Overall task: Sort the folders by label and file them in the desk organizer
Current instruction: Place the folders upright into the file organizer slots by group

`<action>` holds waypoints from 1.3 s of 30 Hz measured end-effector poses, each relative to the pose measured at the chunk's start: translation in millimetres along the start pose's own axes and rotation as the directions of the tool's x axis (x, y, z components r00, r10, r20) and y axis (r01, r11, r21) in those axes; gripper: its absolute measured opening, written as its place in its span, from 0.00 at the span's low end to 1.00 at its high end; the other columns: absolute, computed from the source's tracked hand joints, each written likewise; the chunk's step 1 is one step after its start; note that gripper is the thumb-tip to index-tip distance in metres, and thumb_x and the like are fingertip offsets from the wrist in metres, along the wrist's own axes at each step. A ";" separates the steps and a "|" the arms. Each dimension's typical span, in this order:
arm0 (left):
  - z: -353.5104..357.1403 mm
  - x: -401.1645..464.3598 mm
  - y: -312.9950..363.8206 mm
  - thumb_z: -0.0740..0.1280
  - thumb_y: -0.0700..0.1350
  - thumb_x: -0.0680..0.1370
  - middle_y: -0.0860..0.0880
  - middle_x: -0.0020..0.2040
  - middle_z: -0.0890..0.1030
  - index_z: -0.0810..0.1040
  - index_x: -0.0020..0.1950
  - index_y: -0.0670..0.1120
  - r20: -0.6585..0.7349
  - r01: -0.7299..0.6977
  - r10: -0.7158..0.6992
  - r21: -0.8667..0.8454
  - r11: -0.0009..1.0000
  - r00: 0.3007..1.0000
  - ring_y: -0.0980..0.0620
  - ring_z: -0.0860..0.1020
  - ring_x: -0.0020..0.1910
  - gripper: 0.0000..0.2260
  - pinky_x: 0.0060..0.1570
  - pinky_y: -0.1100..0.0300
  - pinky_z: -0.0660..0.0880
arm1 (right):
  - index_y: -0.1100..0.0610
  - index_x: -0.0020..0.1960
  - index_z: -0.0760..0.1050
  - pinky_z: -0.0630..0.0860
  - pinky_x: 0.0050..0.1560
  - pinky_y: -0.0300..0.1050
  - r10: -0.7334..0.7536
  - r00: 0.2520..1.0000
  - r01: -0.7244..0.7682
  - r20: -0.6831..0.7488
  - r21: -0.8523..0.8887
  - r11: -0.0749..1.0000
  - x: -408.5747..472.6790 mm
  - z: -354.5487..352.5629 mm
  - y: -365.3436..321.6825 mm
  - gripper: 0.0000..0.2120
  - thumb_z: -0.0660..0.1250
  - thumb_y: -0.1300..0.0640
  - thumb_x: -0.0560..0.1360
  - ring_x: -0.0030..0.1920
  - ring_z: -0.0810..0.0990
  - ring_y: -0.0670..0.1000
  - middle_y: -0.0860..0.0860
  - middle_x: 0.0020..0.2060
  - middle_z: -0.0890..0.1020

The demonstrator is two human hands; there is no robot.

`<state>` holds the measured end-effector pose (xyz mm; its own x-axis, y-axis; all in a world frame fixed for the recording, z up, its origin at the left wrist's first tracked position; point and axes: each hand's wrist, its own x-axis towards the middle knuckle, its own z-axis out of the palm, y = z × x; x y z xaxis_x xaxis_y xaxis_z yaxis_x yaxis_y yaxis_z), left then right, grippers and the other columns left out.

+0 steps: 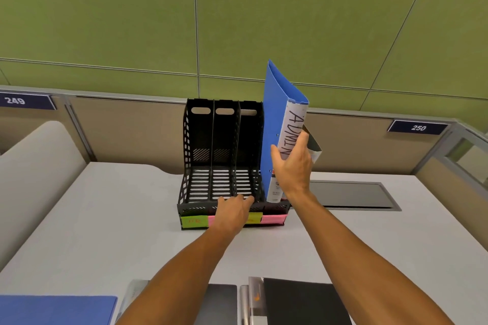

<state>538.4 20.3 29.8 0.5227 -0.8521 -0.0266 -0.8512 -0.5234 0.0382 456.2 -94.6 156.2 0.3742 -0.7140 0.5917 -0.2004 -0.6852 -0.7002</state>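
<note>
Left hand (232, 210) grips front lip of black desk organizer (224, 155), covering part of four sticky labels (194, 221); writing illegible. Right hand (293, 166) grasps blue ADMIN folder (274, 119), upright in rightmost slot. Three folders at bottom edge, cut off.

Illumination: bright, even, diffuse, appearing to come from overhead; no hard-edged shadows are falling anywhere. Soft shading is pooling under the black organizer (224, 155) and beneath the forearms on the pale bench (92, 219). Glare: a mild sheen is showing on the dark recessed panel (351, 194) and on the glossy folders at the bottom edge (303, 301). Distortion: wide-angle bending is curving the partition rail and the green wall panels (105, 8), strongest toward the corners. Sharpness: centre is reading reasonably crisp, the spine lettering legible; the sticky-note writing is staying faint; edges and near foreground are softening, with slight compression smear.
</note>
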 end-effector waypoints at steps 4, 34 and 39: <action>-2.6 2.8 -3.0 0.63 0.31 0.77 0.45 0.56 0.79 0.69 0.67 0.47 -0.015 -0.021 0.021 -0.010 1.000 1.000 0.42 0.79 0.54 0.21 0.55 0.44 0.70 | 0.49 0.64 0.61 0.81 0.38 0.33 -0.001 1.000 0.000 0.012 0.080 0.997 8.9 -3.1 7.3 0.26 0.73 0.51 0.75 0.50 0.80 0.46 0.48 0.56 0.77; 7.1 3.5 -17.8 0.62 0.32 0.78 0.44 0.55 0.78 0.69 0.67 0.48 -0.027 -0.019 0.018 -0.036 0.999 0.999 0.42 0.78 0.53 0.19 0.55 0.44 0.68 | 0.53 0.71 0.59 0.75 0.46 0.24 -0.076 0.992 0.101 -0.101 0.272 0.957 4.3 31.1 9.1 0.28 0.70 0.57 0.77 0.52 0.78 0.46 0.56 0.57 0.75; 9.2 3.5 -28.7 0.60 0.32 0.79 0.44 0.53 0.78 0.69 0.67 0.48 -0.036 -0.058 0.057 -0.040 0.997 0.998 0.42 0.78 0.52 0.19 0.55 0.44 0.68 | 0.49 0.69 0.58 0.75 0.47 0.27 -0.104 0.988 0.131 -0.115 0.259 0.957 -0.8 37.5 16.4 0.28 0.70 0.56 0.77 0.51 0.76 0.38 0.51 0.55 0.72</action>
<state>564.2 32.3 19.4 0.4747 -0.8801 0.0115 -0.8778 -0.4724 0.0799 486.6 -99.8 129.3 0.2867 -0.6505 0.7033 0.0917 -0.7121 -0.6960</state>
